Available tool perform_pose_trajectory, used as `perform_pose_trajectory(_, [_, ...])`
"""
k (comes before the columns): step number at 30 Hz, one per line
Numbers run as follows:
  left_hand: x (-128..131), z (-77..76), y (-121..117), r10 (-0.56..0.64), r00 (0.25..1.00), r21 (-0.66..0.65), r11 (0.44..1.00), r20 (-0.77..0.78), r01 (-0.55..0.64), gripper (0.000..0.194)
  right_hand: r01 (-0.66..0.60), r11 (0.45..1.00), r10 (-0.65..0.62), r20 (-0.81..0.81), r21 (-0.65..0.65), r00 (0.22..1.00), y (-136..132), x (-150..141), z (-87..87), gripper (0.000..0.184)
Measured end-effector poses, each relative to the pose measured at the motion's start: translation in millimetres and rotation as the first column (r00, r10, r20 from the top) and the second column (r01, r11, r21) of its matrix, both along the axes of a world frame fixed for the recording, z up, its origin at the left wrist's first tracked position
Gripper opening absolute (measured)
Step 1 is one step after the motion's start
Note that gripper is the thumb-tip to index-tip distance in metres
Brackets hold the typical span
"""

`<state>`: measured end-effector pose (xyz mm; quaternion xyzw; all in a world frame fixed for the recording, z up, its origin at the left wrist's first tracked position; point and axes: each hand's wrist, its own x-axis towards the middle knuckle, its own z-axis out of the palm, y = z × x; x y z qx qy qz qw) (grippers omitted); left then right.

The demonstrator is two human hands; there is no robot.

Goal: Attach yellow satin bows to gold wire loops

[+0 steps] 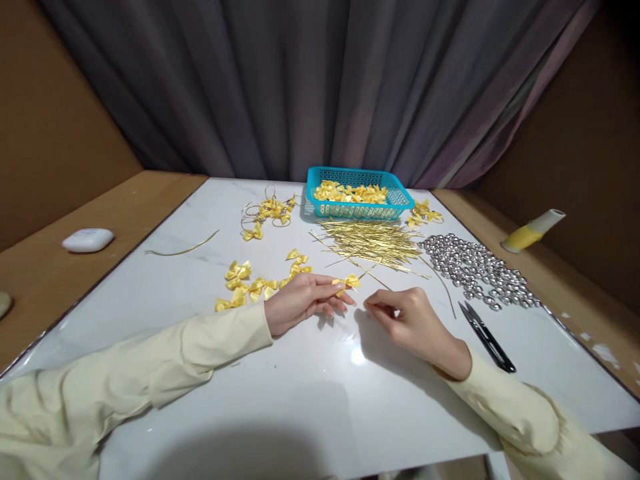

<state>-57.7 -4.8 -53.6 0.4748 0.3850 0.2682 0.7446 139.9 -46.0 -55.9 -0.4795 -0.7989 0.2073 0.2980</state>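
Note:
Pinched between the thumb and fingers of my left hand is a yellow ribbon bow. A short pale tip sticks out by the bow. My right hand hovers just right of it, thumb and forefinger pressed together; whatever they hold, if anything, is too small to make out. Several loose yellow bows lie on the white table left of and behind my left hand. Beyond both hands spreads a pile of gold wire ties.
A teal basket of yellow bows stands at the back. Bows with looped ties lie left of it, more bows right. Silver rings, black thread snips and a yellow-white cone are right; a white object is left.

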Motion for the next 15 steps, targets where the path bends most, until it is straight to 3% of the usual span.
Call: perform_pose_trajectory(15, [2.0, -0.5, -1.0, -0.011, 1.000, 0.048, 0.999, -0.024, 0.013, 0.023, -0.011, 1.000, 0.011, -0.002, -0.002, 1.000, -0.4, -1.0, 0.5, 0.021])
